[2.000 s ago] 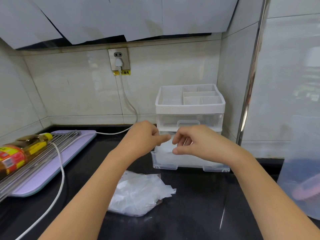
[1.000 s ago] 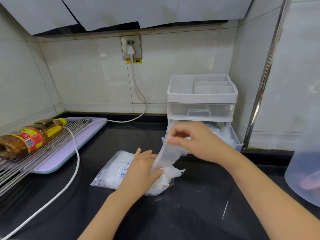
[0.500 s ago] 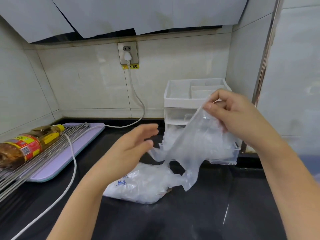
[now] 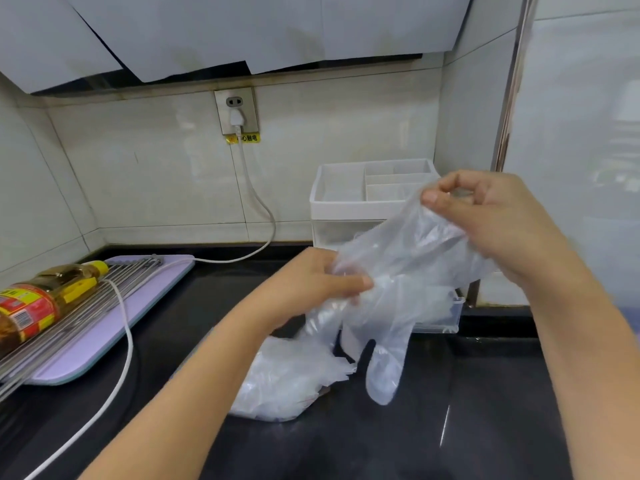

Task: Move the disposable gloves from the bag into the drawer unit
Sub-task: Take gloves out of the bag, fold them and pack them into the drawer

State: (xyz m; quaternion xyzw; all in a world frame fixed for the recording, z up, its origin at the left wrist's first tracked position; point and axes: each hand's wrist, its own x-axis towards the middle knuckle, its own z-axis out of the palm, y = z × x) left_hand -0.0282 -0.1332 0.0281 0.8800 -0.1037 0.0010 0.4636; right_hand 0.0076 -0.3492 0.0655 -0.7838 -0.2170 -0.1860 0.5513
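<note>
A clear disposable glove [image 4: 398, 292] hangs in the air between both hands, its fingers pointing down. My right hand [image 4: 498, 220] pinches its cuff high up, in front of the drawer unit [image 4: 346, 199]. My left hand [image 4: 311, 289] grips the glove's middle, lower and to the left. The clear bag [image 4: 287, 379] with more gloves lies on the black counter below. The unit's bottom drawer [image 4: 446, 317] stands pulled out behind the glove, mostly hidden by it.
A lilac board [image 4: 104, 327] with metal skewers and an oil bottle [image 4: 38, 303] lies at the left. A white cable [image 4: 128, 341] runs from the wall socket [image 4: 236, 110] across the counter. A steel post [image 4: 509, 98] and tiled wall stand right of the unit.
My left hand, open half a second ago, has closed on the glove's middle. The right hand still holds the cuff raised, the glove having been pulled up out of the bag.
</note>
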